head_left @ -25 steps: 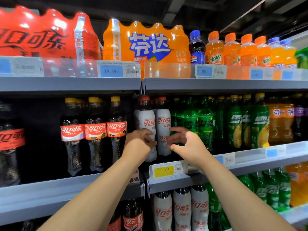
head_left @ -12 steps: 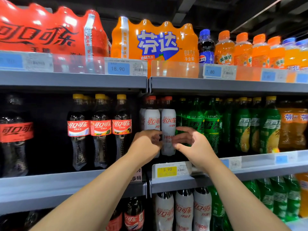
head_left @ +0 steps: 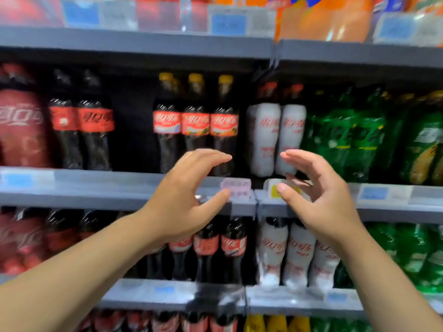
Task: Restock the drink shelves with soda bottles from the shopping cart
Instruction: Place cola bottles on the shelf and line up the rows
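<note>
On the grey metal middle shelf [head_left: 96,188], two white-sleeved plastic soda bottles [head_left: 265,140] stand free. The left hand [head_left: 184,200] and right hand [head_left: 318,202] have drawn back nearer, fingers loosely spread, empty. This placement seems finished.

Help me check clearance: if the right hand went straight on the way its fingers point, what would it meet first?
Probably the white-sleeved bottle, the right one of the pair on the middle shelf; the right hand points its fingers at it. Blur leaves depth unclear.
</note>
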